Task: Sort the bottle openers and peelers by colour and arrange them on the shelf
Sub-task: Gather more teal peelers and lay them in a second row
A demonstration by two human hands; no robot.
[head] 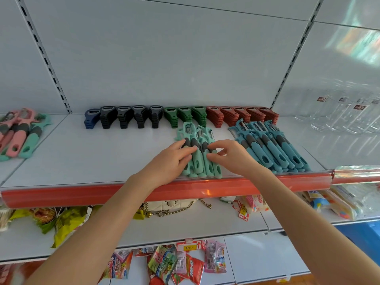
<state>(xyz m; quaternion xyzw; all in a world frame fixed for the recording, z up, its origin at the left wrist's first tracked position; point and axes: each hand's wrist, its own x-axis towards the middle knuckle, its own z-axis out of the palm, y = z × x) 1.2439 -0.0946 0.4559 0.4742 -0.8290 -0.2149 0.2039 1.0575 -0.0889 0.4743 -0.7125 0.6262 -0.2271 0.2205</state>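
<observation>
Two hands meet on the mint peelers (197, 161), a small pile lying on the shelf (102, 153) just behind its red rail (82, 194). The left hand (170, 161) lays nearly straight fingers on the handles. The right hand (232, 156) pinches one handle between thumb and forefinger. Teal peelers (273, 147) lie further right along the rail, and bottle openers (185, 116) stand in colour groups well behind it.

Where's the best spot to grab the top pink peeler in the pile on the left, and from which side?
Probably grip the pink peeler by its handle end near the hanging hole, coming from the shelf front: the handle lies atop the other peelers pointing forward, while the blade head points away.
</observation>
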